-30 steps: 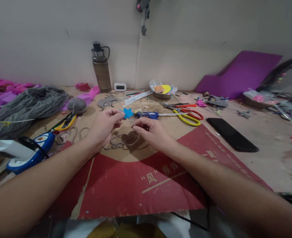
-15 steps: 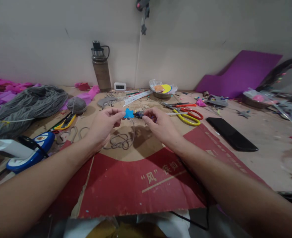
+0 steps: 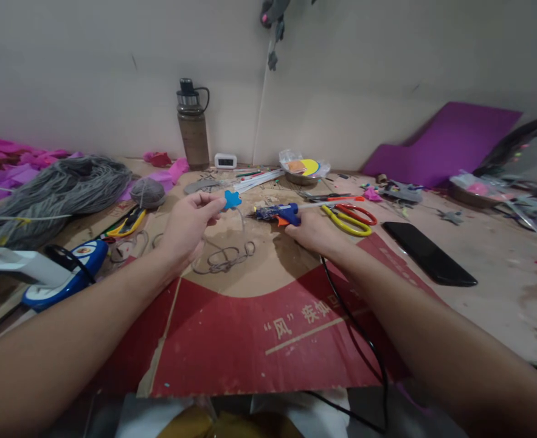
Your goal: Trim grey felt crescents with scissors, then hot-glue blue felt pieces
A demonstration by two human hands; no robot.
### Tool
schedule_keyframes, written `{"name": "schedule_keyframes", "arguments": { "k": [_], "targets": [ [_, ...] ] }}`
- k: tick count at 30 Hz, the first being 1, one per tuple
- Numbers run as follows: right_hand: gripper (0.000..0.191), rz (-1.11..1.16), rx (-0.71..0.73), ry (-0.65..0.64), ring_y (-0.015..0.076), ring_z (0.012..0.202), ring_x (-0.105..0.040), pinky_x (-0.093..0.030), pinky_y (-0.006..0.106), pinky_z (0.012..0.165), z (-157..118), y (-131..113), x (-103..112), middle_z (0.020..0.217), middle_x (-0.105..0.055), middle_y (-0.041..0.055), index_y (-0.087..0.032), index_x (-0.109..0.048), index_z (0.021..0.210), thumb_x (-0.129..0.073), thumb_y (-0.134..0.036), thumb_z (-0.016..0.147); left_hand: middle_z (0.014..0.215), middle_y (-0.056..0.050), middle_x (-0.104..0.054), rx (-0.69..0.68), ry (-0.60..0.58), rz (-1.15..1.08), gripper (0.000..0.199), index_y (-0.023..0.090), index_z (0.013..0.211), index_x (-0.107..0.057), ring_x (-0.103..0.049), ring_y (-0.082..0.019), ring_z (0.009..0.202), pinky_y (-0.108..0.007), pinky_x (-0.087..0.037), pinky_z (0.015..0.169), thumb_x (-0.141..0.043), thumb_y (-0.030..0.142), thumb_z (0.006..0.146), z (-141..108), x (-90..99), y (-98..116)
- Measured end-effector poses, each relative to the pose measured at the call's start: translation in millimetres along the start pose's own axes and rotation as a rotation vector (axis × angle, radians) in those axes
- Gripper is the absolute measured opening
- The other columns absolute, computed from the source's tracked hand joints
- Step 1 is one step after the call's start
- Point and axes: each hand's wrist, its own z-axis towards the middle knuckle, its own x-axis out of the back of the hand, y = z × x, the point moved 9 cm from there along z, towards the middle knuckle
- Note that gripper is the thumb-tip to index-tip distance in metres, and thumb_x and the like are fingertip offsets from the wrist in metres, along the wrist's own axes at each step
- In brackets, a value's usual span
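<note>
Between thumb and fingers, my left hand (image 3: 190, 225) pinches a small blue flower-shaped piece (image 3: 232, 200). A thin grey cord (image 3: 225, 258) hangs from near the piece and lies in loose loops on the cardboard (image 3: 232, 340). My right hand (image 3: 311, 230) is wrapped round the handle of a blue glue gun (image 3: 275, 212) with an orange trigger. Its nozzle points left, toward the blue piece, with a gap between them. A white glue stick (image 3: 332, 204) sticks out of its back, and a black cable (image 3: 350, 313) runs down from it.
Yellow- and red-handled scissors (image 3: 353, 219) and a black phone (image 3: 427, 252) lie at the right. Grey yarn (image 3: 74, 188), a cutter (image 3: 129, 222) and a blue power strip (image 3: 79, 271) are at the left. A bottle (image 3: 193, 134) and a bowl (image 3: 302, 179) stand at the back.
The glue gun and my right hand have moved right and away from the blue piece, showing more of the gun. The whole view has shifted slightly.
</note>
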Motion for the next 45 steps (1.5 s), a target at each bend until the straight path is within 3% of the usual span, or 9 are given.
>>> {"name": "schedule_keyframes", "arguments": {
  "k": [4, 7, 10, 12, 18, 24, 30, 45],
  "targets": [
    [0.014, 0.32, 0.041, 0.145, 0.0168, 0.06, -0.056, -0.042, 0.028, 0.056, 0.9, 4.2, 13.5, 0.067, -0.058, 0.0009, -0.02, -0.059, 0.084, -0.054, -0.029, 0.076, 0.063, 0.001, -0.057, -0.017, 0.034, 0.016, 0.016, 0.016, 0.07, -0.064, -0.049, -0.009, 0.059, -0.024, -0.037, 0.059, -0.075, 0.027, 0.068, 5.4, 9.3, -0.2],
    [0.023, 0.696, 0.17, 0.252, 0.0145, 0.064, -0.057, -0.047, 0.028, 0.062, -7.7, -3.9, 24.7, 0.074, -0.057, -0.0025, -0.023, -0.054, 0.096, -0.056, -0.025, 0.074, 0.063, 0.001, -0.057, -0.022, 0.06, -0.005, 0.015, 0.016, 0.068, -0.063, -0.049, -0.009, 0.058, -0.024, -0.037, 0.059, -0.075, 0.026, 0.067, 8.0, 14.3, 0.4],
    [0.035, 1.018, 0.353, 0.186, 0.0116, 0.063, -0.055, -0.048, 0.027, 0.06, -22.6, -27.0, 27.8, 0.087, -0.061, -0.0016, -0.024, -0.048, 0.106, -0.062, -0.027, 0.074, 0.064, 0.001, -0.058, -0.021, 0.086, -0.037, 0.015, 0.016, 0.067, -0.063, -0.049, -0.008, 0.058, -0.023, -0.038, 0.059, -0.075, 0.024, 0.066, 9.0, 17.5, 1.6],
    [0.037, 1.116, 0.447, 0.113, 0.0098, 0.061, -0.052, -0.046, 0.026, 0.055, -33.5, -42.7, 28.0, 0.098, -0.063, 0.0007, -0.025, -0.046, 0.109, -0.063, -0.031, 0.077, 0.065, 0.001, -0.058, -0.023, 0.098, -0.039, 0.014, 0.016, 0.067, -0.063, -0.049, -0.008, 0.058, -0.023, -0.038, 0.059, -0.075, 0.024, 0.066, 9.8, 19.5, 2.1],
    [0.03, 1.011, 0.543, 0.017, 0.0083, 0.057, -0.045, -0.042, 0.026, 0.052, -50.3, -63.0, 22.5, 0.099, -0.064, 0.0024, -0.023, -0.048, 0.11, -0.059, -0.032, 0.084, 0.066, 0.001, -0.06, -0.069, 0.095, -0.03, 0.012, 0.017, 0.067, -0.065, -0.049, -0.009, 0.059, -0.023, -0.038, 0.06, -0.075, 0.025, 0.067, 12.2, 23.3, 3.9],
    [0.029, 0.834, 0.615, 0.095, 0.0105, 0.062, -0.048, -0.043, 0.027, 0.056, -55.6, -65.9, 23.1, 0.1, -0.062, 0.0029, -0.023, -0.05, 0.116, -0.056, -0.031, 0.089, 0.066, 0.0, -0.06, -0.094, 0.095, 0.02, 0.014, 0.017, 0.067, -0.066, -0.048, -0.01, 0.059, -0.024, -0.038, 0.059, -0.075, 0.027, 0.068, 10.4, 21.6, 5.4],
    [0.032, 0.804, 0.631, 0.135, 0.0161, 0.082, -0.057, -0.046, 0.029, 0.063, -53.2, -61.5, 18.3, 0.103, -0.062, 0.0047, -0.023, -0.048, 0.12, -0.055, -0.029, 0.09, 0.066, 0.0, -0.059, -0.136, 0.074, 0.054, 0.015, 0.017, 0.071, -0.067, -0.048, -0.01, 0.06, -0.025, -0.037, 0.059, -0.075, 0.029, 0.069, 9.6, 19.1, 6.5],
    [0.033, 0.746, 0.585, 0.092, 0.0199, 0.089, -0.06, -0.048, 0.033, 0.065, -51.5, -62.5, 12.7, 0.102, -0.063, 0.0068, -0.023, -0.046, 0.12, -0.053, -0.03, 0.089, 0.063, 0.0, -0.058, -0.133, 0.085, 0.051, 0.014, 0.017, 0.069, -0.066, -0.048, -0.011, 0.059, -0.026, -0.037, 0.06, -0.074, 0.028, 0.068, 6.9, 17.3, 10.2]
  ]
}}
